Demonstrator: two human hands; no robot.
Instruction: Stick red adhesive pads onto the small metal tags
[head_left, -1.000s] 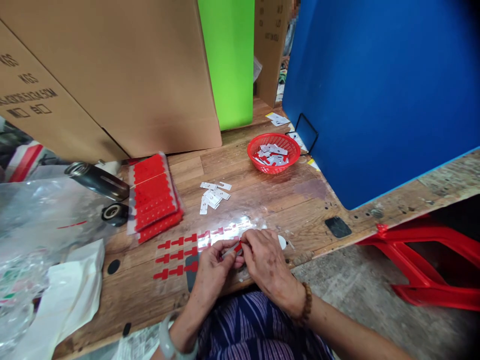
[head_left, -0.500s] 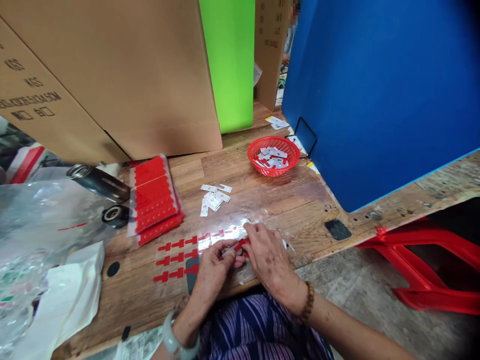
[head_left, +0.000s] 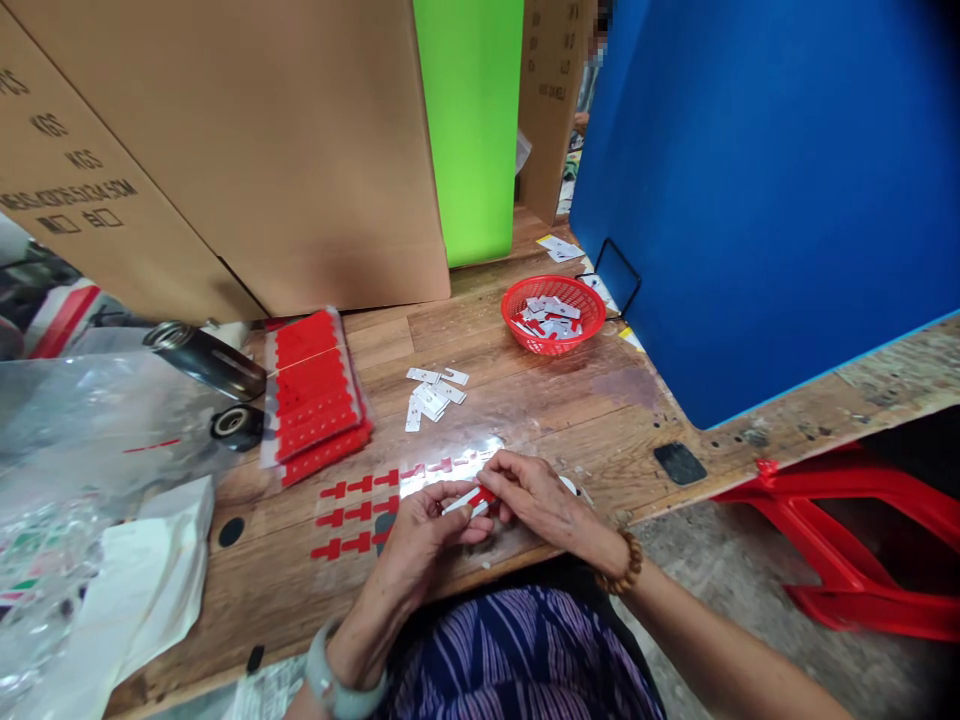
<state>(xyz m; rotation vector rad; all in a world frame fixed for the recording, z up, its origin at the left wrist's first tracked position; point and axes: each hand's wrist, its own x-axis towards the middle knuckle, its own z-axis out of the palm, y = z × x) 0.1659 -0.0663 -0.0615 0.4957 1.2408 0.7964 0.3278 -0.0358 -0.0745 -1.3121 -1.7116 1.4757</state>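
My left hand [head_left: 427, 525] pinches a small white piece [head_left: 463, 502] near the table's front edge. On that piece's right end lies a red sticker [head_left: 486, 494], pinched by the fingers of my right hand [head_left: 536, 498]. Both hands are close together over a clear sheet [head_left: 337, 573] bearing rows of red T-shaped stickers [head_left: 360, 514]. Beyond my hands lies a loose pile of white slotted pieces [head_left: 431, 400]. A red basket [head_left: 553, 347] behind them holds white pieces with red parts.
Red sticker sheets [head_left: 311, 375] are stacked at the left, beside a dark flask [head_left: 206, 358] and its black cap [head_left: 237, 427]. Cardboard [head_left: 300, 150], a green panel [head_left: 472, 130] and a blue panel [head_left: 765, 200] stand behind. A red stool [head_left: 847, 500] is at the right.
My right hand has flattened and lowered, its fingers now closer round the red sticker. The white piece shows more clearly between my hands. The view has shifted slightly.
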